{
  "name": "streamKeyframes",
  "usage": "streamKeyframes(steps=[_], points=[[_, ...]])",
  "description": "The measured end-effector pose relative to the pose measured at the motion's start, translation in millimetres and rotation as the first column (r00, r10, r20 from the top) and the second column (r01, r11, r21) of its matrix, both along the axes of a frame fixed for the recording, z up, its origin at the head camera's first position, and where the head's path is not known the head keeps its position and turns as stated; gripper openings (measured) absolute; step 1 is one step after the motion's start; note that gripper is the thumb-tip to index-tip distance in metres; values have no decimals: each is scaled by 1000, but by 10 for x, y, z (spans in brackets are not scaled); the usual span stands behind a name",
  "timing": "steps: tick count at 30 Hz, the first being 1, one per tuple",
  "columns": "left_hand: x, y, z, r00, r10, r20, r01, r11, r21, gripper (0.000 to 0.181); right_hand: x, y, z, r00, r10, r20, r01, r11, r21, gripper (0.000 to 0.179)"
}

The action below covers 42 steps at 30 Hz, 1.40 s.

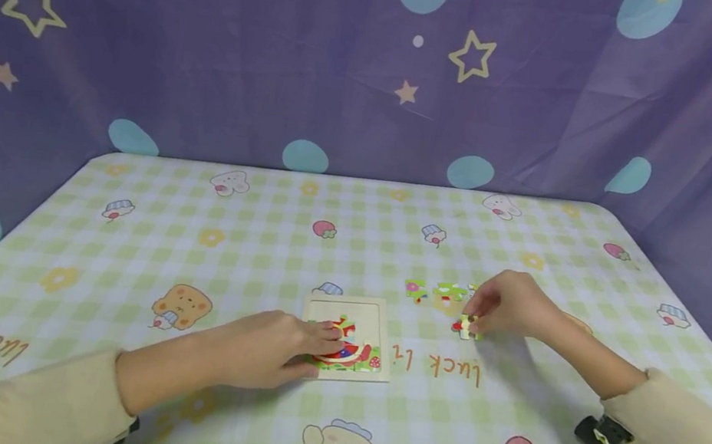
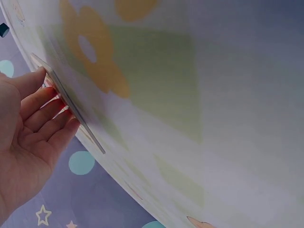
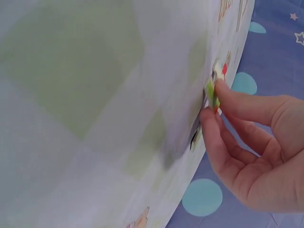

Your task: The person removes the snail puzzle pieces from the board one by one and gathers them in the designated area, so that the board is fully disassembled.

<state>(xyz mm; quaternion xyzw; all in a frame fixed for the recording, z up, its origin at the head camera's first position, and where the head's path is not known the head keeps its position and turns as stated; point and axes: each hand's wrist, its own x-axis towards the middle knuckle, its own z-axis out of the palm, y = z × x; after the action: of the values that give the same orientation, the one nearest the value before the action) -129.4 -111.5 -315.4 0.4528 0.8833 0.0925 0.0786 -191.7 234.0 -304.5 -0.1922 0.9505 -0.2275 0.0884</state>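
A square wooden puzzle board (image 1: 349, 311) lies on the table, its lower half filled with a red, white and green picture and its upper part bare wood. My left hand (image 1: 276, 345) rests on the board's left side, fingers stretched over the picture and covering part of it. In the left wrist view the thumb touches the board's edge. Farther right, my right hand (image 1: 512, 307) pinches a small puzzle piece (image 3: 212, 92) between thumb and fingertips, close over the tablecloth. Beside those fingertips is a piece with white and red (image 1: 465, 328).
Several loose green puzzle pieces (image 1: 450, 292) lie just beyond the board's right corner, near the right hand. The table wears a green checked tablecloth (image 1: 227, 419) with printed drawings. A purple curtain (image 1: 345, 112) hangs behind the far edge.
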Motion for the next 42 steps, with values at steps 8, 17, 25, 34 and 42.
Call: streamKeyframes(steps=[8, 17, 25, 34, 42], points=[[0, -5, -6, 1000, 5, 4, -5, 1000, 2, 41, -8, 99, 1, 995, 7, -101, -4, 1000, 25, 14], [-4, 3, -2, 1000, 15, 3, -15, 1000, -5, 40, -13, 123, -1, 993, 9, -121, -4, 999, 40, 13], [-3, -1, -6, 1000, 14, 6, -14, 1000, -2, 40, -36, 78, 140, 987, -1, -161, 12, 998, 67, 11], [7, -3, 1, 1000, 22, 14, -22, 1000, -9, 41, -104, -401, 154, 986, 103, -130, -101, 995, 23, 12], [6, -10, 9, 1000, 8, 6, -8, 1000, -6, 40, -101, -949, 130, 968, 231, -95, -232, 973, 3, 13]])
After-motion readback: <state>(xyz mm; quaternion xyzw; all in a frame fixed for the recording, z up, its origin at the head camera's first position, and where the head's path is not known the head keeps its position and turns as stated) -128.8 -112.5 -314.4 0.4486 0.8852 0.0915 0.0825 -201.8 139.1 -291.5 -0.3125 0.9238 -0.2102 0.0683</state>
